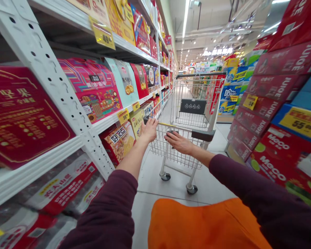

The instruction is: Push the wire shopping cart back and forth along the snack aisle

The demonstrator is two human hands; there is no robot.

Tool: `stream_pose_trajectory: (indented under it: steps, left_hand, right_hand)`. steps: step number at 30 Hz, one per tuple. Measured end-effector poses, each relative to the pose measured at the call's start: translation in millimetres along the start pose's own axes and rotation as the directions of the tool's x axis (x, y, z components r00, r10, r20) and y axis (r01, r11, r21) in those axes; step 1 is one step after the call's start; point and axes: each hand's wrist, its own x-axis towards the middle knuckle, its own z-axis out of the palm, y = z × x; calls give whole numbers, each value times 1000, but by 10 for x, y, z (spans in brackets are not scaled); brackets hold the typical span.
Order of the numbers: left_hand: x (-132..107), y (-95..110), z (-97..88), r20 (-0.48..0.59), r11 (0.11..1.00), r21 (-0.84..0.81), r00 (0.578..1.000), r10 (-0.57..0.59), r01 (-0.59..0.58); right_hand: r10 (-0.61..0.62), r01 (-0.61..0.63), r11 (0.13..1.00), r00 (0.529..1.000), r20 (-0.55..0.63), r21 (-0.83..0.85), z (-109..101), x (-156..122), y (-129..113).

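A wire shopping trolley [191, 103] stands in a shop aisle right ahead of me. Its basket looks empty. My left hand [149, 129] is closed round the left end of the trolley's handle bar [182, 128], near the grey end cap. My right hand [177, 141] lies on the middle of the same bar with its fingers curled over it. Both arms are in dark maroon sleeves, pushed back from the wrists. An orange garment [204, 224] fills the bottom of the view.
White metal shelves [49, 79] with red and pink gift boxes and yellow price tags run along the left. Stacked red drink cartons [272, 86] line the right. The pale tiled floor [158, 186] of the aisle runs on past the trolley.
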Motion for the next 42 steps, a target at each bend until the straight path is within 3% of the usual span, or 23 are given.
stream_pose_trajectory:
  steps: [5,7,11,14,17,22,25,29,32,37,42]
  left_hand:
    - [-64,260,-22,19,999,-12,998,52,-51]
    - [-85,303,-36,28,995,-18,995,96,-95]
    - [-160,212,-54,0,999,-28,999,32,-32]
    - [-267,137,-16,46,1000,12,999,-22,21]
    - [-413,189,101,92,998,53,996,17,-21]
    - [-702,444,356,201,995,83,979,31,-48]
    - [-802,557,420,240,995,71,970,49,-68]
    - [-814,653,417,168,999,8,985,-32,32]
    - [-872,728,447,128,995,-56,989,-79,86]
    - [-1047,800,470,94,986,-155,995,-46,61]
    - [-783,719,150,-38,991,-129,999,-20,15]
  right_hand:
    - [-99,97,995,992,80,32,-9,-325,-21]
    - [-84,83,996,994,75,22,-53,-348,-50]
    - [7,-11,998,998,-69,-56,-240,-53,-21]
    - [85,-96,993,983,-164,-61,-293,225,31]
    - [143,-151,988,977,-156,-38,-145,270,0]
    - [150,-151,989,989,9,11,208,-131,-243]
    - [132,-134,990,990,54,44,167,-244,-269]
    - [139,-137,987,990,-20,84,-93,-41,-7]
    - [154,-150,981,988,-30,126,-143,40,156]
    - [141,-160,974,982,126,159,-46,-354,14]
    - [88,-108,990,974,210,87,-164,-737,-43]
